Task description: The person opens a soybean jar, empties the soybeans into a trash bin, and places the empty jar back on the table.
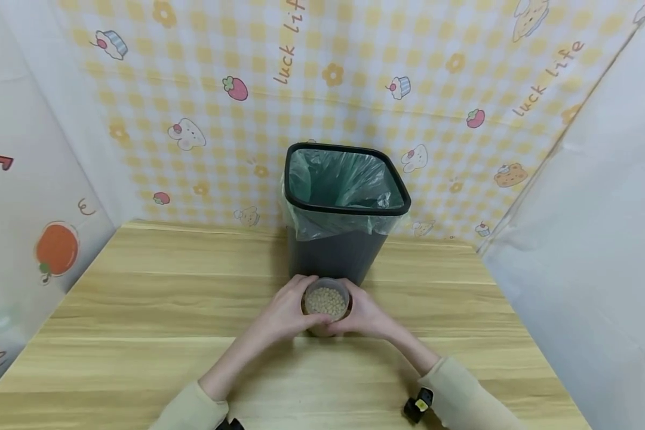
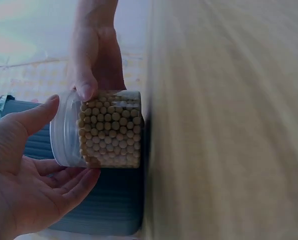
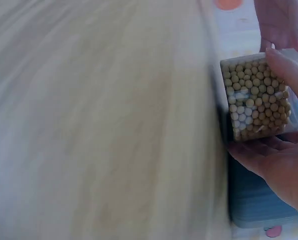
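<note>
Sleeves: pale cuffs, nearest me, over the wooden tabletop.
Left hand: the left hand curves thumb and fingers round the jar's left side, clamped on it.
Right hand: the right hand clasps the opposite side likewise.
Jar: the clear jar is upright between both palms, at the tabletop; whether it touches, I can't tell.
Beads: round beige beads fill most of it; a lid I can't make out.
Handling: the two-handed hold looks complete; letting go isn't done.
Bin: the dark bin, green-lined, stands just behind the jar.
Backdrop: yellow-checked cloth, farthest off.
</note>
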`<state>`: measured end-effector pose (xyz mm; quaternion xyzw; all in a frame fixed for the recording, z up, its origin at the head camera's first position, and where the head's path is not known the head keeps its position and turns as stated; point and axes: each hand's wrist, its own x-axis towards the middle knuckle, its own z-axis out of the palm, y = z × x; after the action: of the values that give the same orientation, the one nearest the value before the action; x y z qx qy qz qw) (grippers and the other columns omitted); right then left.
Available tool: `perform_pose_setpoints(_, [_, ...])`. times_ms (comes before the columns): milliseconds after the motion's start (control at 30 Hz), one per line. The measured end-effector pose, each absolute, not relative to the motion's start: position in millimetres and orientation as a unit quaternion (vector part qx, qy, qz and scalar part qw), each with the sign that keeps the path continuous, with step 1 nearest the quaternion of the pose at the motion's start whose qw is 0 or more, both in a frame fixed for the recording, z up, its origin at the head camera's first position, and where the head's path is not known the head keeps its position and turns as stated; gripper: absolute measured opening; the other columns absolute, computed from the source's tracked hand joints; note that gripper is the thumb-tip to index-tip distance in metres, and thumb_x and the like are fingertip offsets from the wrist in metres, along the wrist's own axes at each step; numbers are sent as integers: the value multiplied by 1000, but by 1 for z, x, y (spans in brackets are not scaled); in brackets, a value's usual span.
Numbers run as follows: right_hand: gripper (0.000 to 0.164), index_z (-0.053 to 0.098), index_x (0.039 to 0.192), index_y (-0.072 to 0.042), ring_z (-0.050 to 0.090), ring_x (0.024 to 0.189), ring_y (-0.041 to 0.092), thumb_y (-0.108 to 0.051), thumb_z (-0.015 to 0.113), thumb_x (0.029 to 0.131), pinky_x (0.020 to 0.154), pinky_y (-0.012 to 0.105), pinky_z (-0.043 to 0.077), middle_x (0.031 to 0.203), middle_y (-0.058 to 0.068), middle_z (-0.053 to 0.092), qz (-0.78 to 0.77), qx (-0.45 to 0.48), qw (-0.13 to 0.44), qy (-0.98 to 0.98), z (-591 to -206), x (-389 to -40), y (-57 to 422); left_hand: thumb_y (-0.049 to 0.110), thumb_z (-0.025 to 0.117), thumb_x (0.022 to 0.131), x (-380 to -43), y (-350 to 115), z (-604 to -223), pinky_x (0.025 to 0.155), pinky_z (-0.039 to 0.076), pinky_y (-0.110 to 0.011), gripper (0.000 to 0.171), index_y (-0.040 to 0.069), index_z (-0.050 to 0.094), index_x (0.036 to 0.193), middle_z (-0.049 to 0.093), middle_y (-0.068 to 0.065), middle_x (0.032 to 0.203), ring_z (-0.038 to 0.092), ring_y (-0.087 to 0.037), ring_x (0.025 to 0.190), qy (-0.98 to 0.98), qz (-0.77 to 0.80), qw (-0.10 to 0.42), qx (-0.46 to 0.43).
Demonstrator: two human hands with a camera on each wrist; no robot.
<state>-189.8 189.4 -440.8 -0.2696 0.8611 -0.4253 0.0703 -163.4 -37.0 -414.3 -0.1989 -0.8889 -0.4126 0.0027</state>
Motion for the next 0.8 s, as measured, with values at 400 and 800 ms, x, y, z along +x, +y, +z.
perform_pose_setpoints(400, [84, 49, 145, -14, 60, 121, 16, -10, 92, 73, 97, 26, 54, 141, 11, 57, -533, -284, 54, 795, -399, -184, 191, 39, 89, 79, -152, -40, -365, 106, 51, -48, 83, 8, 53, 147, 61, -6, 138, 59, -25, 129, -873, -430, 64, -220])
perform_pose_setpoints(800, [86, 52, 145, -16, 60, 123, 15, -9, 94, 70, 103, 26, 51, 138, 9, 61, -558, -325, 30, 763, -356, -173, 188, 29, 90, 79, -145, -60, -331, 106, 50, -47, 78, 19, 55, 148, 60, 2, 139, 58, -17, 128, -822, -489, 72, -283])
